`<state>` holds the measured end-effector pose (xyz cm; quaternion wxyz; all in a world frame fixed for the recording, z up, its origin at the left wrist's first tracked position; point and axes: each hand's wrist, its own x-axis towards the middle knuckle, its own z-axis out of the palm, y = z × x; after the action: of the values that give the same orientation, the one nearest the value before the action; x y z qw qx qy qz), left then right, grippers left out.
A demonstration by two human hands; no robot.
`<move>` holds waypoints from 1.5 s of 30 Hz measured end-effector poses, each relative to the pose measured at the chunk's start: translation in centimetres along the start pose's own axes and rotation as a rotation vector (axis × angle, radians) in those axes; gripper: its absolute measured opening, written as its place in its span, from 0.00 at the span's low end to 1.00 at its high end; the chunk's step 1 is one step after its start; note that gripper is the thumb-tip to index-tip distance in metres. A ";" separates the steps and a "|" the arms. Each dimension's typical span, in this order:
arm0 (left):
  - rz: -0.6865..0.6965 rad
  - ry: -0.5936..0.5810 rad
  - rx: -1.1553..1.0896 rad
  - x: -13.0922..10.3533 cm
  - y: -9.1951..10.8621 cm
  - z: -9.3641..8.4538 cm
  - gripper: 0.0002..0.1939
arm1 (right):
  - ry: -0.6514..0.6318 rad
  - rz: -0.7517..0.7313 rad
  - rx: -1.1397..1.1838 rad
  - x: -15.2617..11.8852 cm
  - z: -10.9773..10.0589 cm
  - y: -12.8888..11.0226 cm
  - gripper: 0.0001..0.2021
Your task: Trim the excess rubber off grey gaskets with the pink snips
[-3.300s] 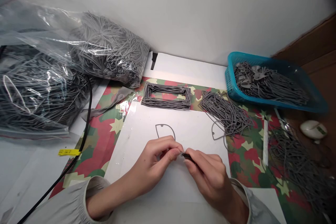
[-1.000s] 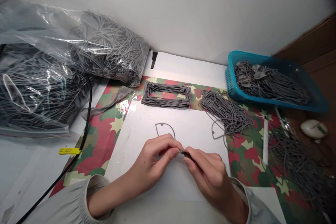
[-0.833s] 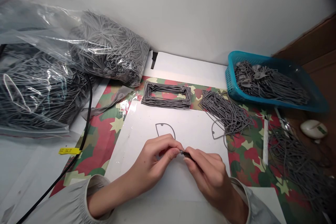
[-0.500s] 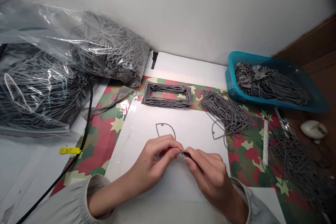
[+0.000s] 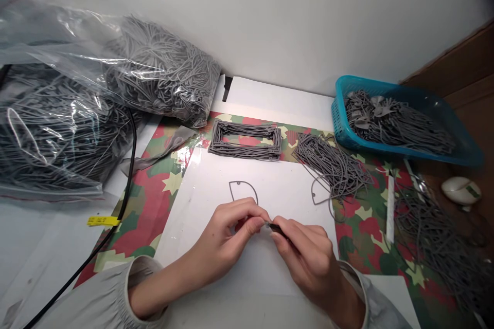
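My left hand (image 5: 231, 231) and my right hand (image 5: 311, 254) meet over a white sheet (image 5: 283, 182). The left thumb and forefinger are pinched together; what lies between them is too small to make out. In my right hand is a thin dark tool, perhaps tweezers (image 5: 278, 229), whose tip points at the left fingertips. Just beyond my left hand is a grey D-shaped rubber gasket (image 5: 238, 182), its near part hidden by the hand. Further back lies a neat rectangular stack of grey gaskets (image 5: 245, 153). A loose heap of gaskets (image 5: 334, 167) is to its right.
Large clear bags of grey gaskets (image 5: 165, 67) stand at the left. A black cable (image 5: 129, 175) with a yellow tag (image 5: 103, 221) crosses there. At the right are a blue basket (image 5: 339, 108), a white knife-like tool (image 5: 390, 211), a computer mouse (image 5: 461, 190) and more gaskets (image 5: 440, 241).
The dark tool in my right hand has tilted slightly, and more of it shows between the fingers. Both hands stay in almost the same place.
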<state>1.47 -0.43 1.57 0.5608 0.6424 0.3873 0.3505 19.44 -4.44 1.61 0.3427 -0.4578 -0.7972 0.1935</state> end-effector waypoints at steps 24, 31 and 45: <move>-0.016 -0.022 -0.042 -0.2 -0.3 0.0 0.11 | 0.002 -0.021 0.001 -0.1 0.2 0.0 0.07; -0.016 -0.020 -0.044 -0.1 -0.3 0.1 0.11 | 0.013 -0.015 -0.012 -0.1 0.2 0.0 0.07; -0.005 -0.016 -0.026 -0.1 -0.3 0.1 0.11 | 0.014 -0.026 -0.016 -0.2 0.2 0.1 0.07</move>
<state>1.48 -0.53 1.30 0.5732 0.6369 0.3797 0.3488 19.43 -4.59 1.35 0.3471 -0.4514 -0.8022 0.1795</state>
